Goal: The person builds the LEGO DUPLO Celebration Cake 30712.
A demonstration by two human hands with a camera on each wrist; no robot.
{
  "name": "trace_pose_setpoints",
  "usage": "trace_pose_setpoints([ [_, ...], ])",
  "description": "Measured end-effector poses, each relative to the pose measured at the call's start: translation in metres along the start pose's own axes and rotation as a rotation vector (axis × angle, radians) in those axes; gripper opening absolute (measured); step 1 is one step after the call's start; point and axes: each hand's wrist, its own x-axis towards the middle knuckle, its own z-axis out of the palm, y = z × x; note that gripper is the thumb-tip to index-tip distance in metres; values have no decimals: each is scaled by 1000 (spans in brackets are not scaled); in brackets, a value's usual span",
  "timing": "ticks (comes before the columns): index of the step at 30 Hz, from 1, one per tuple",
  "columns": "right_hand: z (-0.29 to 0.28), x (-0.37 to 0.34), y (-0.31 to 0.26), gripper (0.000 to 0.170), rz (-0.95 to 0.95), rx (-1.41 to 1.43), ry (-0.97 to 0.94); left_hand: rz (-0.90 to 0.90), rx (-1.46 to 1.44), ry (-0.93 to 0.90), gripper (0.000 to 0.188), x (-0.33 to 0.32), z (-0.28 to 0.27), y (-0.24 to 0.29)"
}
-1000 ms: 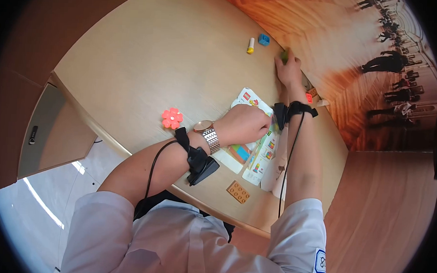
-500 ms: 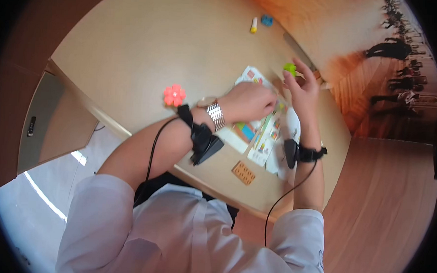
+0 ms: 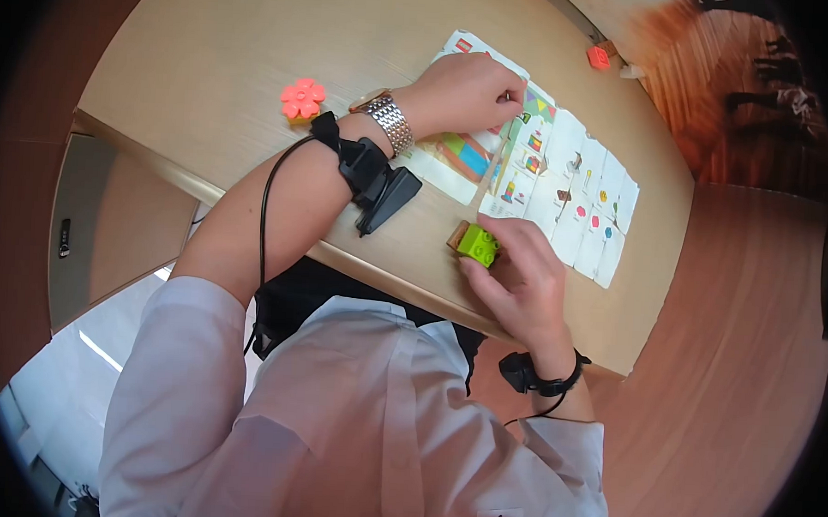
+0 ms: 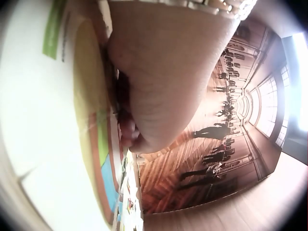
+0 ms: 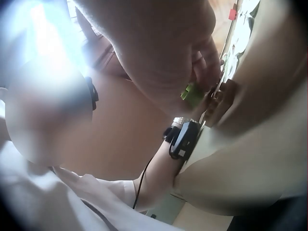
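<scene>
In the head view my right hand [image 3: 528,282] pinches a lime-green toy brick [image 3: 478,247] between thumb and fingers, near the table's front edge. A brown studded brick [image 3: 457,234] peeks out beside it, mostly hidden; the right wrist view shows this brown brick [image 5: 222,102] on the tabletop, just past the fingers. My left hand [image 3: 467,93] rests with curled fingers on an unfolded picture leaflet [image 3: 563,237]. Seen from the left wrist, its knuckles bear on the printed page [image 4: 43,120], and nothing shows in its grip.
A coral flower piece [image 3: 303,97] on a yellowish base stands left of the left wrist. At the table's far right edge sits a red brick [image 3: 598,58] among small pieces. A wall with a printed mural [image 3: 716,115] borders that side.
My right hand has come from the table's far edge toward the front, carrying the green brick to the brown one. The left hand stays on the leaflet; the head view has shifted.
</scene>
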Motion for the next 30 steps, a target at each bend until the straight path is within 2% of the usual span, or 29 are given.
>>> trace_pose_setpoints([
  [6,7,-3,2,45,6,-145,-4,-14,-26,-12,24,1,1,-2],
  [9,6,-3,-4,44,123,-103,-70,-33,-31,-17,25,2,1,0],
  [21,5,6,-7,37,185,-116,-159,-13,-19,-25,24,3,2,-1],
  [23,7,5,-7,37,185,-101,-147,-18,13,-14,20,2,4,-2],
  [30,9,2,-3,37,165,-80,-118,13,-20,-8,24,3,6,-5],
])
